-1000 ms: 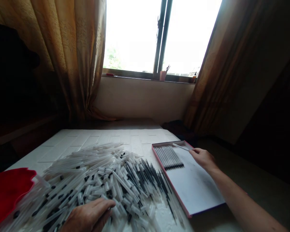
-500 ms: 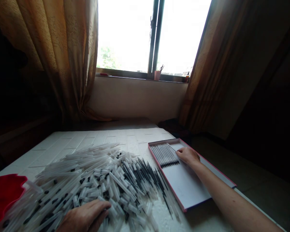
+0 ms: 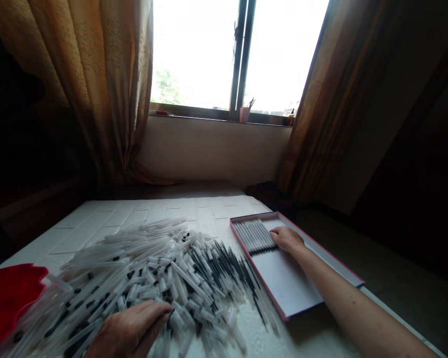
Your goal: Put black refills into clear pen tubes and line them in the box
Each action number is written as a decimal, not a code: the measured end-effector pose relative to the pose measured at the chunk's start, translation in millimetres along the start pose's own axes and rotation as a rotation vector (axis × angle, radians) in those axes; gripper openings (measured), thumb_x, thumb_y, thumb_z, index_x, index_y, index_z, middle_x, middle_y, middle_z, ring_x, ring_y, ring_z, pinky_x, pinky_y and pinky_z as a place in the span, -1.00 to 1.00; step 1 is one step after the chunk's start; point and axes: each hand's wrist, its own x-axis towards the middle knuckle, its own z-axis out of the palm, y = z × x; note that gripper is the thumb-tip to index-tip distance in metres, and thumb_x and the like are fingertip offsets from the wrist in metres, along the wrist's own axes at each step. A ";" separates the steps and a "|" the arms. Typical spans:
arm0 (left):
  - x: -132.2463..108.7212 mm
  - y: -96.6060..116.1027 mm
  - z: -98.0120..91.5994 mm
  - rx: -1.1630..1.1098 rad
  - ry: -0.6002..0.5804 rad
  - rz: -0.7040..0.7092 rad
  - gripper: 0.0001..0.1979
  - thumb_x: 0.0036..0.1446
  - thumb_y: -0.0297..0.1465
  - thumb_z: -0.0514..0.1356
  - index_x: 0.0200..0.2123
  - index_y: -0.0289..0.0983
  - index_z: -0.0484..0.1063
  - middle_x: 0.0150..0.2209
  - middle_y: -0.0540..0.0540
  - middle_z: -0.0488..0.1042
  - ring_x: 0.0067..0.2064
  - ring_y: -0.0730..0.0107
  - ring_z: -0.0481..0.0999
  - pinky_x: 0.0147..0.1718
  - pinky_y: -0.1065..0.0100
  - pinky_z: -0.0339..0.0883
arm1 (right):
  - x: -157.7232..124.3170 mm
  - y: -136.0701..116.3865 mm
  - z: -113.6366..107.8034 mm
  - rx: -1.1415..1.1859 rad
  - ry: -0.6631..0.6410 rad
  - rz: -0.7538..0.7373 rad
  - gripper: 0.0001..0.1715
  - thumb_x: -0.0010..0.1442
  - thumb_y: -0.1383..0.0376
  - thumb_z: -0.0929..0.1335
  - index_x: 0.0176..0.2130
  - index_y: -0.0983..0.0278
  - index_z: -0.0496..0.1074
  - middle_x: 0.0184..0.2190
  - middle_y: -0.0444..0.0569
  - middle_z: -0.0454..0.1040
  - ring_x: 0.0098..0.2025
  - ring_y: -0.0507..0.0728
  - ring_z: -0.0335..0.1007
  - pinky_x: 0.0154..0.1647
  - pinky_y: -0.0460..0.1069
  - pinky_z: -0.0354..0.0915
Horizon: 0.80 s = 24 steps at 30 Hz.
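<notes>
My right hand (image 3: 289, 239) is inside a shallow pink-edged box (image 3: 283, 293), its fingers closed at the right end of a row of clear pens (image 3: 254, 236). The outermost pen seems to be in its fingertips, partly hidden by them. The pens lie side by side, dark ends towards me. Over a heap of clear pen parts, my left hand (image 3: 134, 325) has thumb and fingers pressed together. A small dark bit shows at its fingertips, too small to name. Around it lie short clear caps (image 3: 179, 283), clear barrels (image 3: 142, 236) and dark-filled refills (image 3: 224, 266).
A red scalloped container (image 3: 13, 298) sits at the left edge of the white brick-patterned table (image 3: 205, 209). Beyond it are a curtained window and a sill with a pink cup (image 3: 244, 114) of thin sticks. The box lies along the table's right edge.
The slanted pen in my right hand now lies against the row, with the hand slightly left and higher. My left hand stays over the heap, its fingers drawn closer together.
</notes>
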 end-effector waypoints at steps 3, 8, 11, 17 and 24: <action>3.3 -0.1 -5.1 0.040 0.052 0.016 -0.72 0.43 -0.16 0.04 -0.20 -0.06 0.51 -0.38 0.15 0.69 -0.41 0.52 0.72 -0.37 0.71 0.49 | 0.8 1.9 -0.5 0.014 0.005 0.002 -0.71 0.38 0.20 0.37 0.06 0.22 0.44 0.08 0.03 0.46 -0.01 0.20 0.48 -0.03 0.14 0.45; 0.6 -9.6 -8.9 0.169 0.142 0.025 -0.58 0.44 -0.07 -0.02 -0.23 -0.10 0.56 -0.35 0.10 0.72 -0.38 0.46 0.74 -0.37 0.66 0.52 | -6.3 -1.3 -12.9 0.055 0.072 -0.046 -0.70 0.38 0.20 0.37 0.05 0.25 0.45 0.06 0.03 0.47 -0.02 0.21 0.49 -0.04 0.15 0.46; 1.1 -12.1 -13.6 0.241 0.163 -0.011 -0.50 0.44 -0.04 -0.06 -0.25 -0.14 0.60 -0.34 0.05 0.73 -0.38 0.41 0.74 -0.41 0.62 0.54 | -24.6 -15.8 -20.4 0.098 0.140 -0.167 -0.72 0.39 0.19 0.36 0.04 0.25 0.46 0.06 0.02 0.48 -0.03 0.21 0.49 -0.03 0.16 0.45; 4.6 -14.3 -23.6 0.307 0.183 -0.093 -0.38 0.44 -0.01 -0.11 -0.33 -0.18 0.64 -0.40 0.03 0.73 -0.44 0.43 0.73 -0.48 0.62 0.52 | -100.8 -75.8 -3.0 0.187 0.129 -0.588 -0.78 0.35 0.31 0.34 -0.12 0.18 0.61 -0.17 -0.04 0.63 -0.14 0.14 0.55 -0.08 -0.01 0.38; -7.2 -32.9 -17.4 0.366 0.194 -0.180 -0.41 0.44 -0.02 -0.11 -0.28 -0.18 0.62 -0.36 -0.01 0.72 -0.39 0.34 0.73 -0.44 0.49 0.55 | -139.1 -125.7 31.1 0.247 0.099 -0.810 -0.76 0.29 0.32 0.34 -0.27 0.18 0.63 -0.34 -0.06 0.60 -0.29 0.12 0.55 -0.26 -0.06 0.29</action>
